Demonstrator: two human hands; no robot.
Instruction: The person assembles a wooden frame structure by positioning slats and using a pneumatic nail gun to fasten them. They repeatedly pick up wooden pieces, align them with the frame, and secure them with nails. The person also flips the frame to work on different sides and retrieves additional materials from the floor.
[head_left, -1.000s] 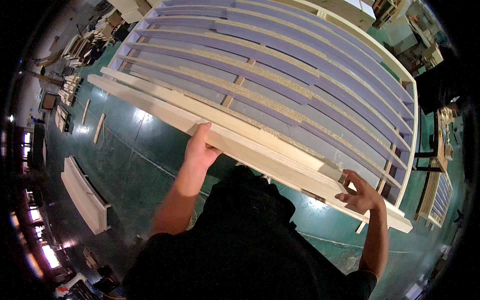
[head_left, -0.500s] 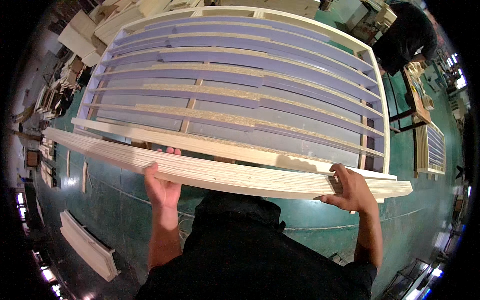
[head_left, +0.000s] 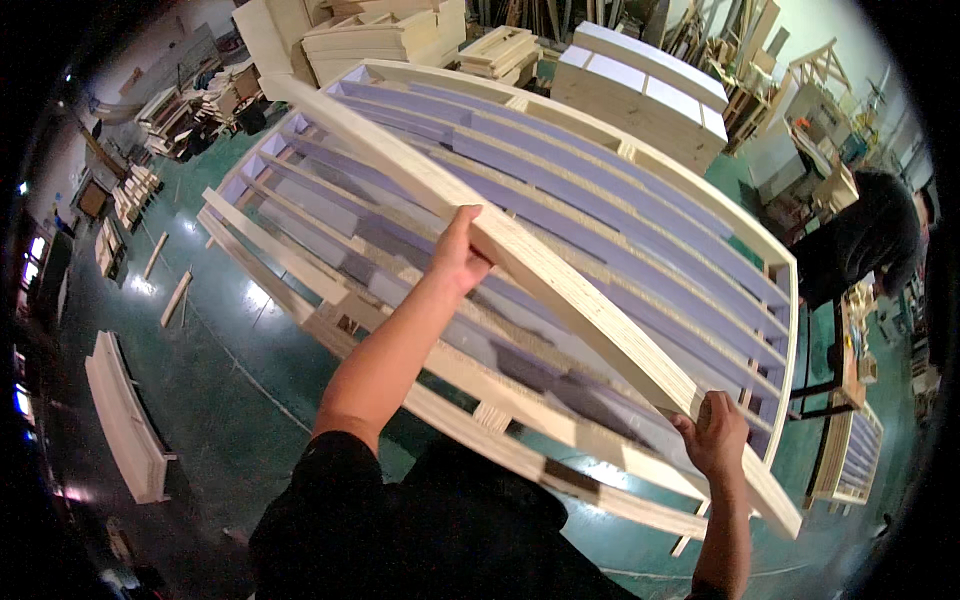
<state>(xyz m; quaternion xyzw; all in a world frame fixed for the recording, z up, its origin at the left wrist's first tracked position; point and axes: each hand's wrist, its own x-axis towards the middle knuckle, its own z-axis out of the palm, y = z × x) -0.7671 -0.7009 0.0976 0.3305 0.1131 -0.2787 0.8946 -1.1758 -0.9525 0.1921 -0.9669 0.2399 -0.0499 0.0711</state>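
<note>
The thumb of the left hand [head_left: 460, 258] presses the near side of a long, straight, pale wooden beam [head_left: 590, 303] with a finely layered top face; its other fingers are mostly hidden. The fingers of the right hand [head_left: 716, 435] curl closed over the beam nearer its right end. Held aslant from far left to near right, the beam lies above a broad, pale wooden rectangular frame [head_left: 793, 330] crossed by lavender slats [head_left: 545, 152] with speckled, grainy edges. Left, on glossy green floor [head_left: 240, 300], rests a long, pale, flat-faced panel [head_left: 125, 415].
</note>
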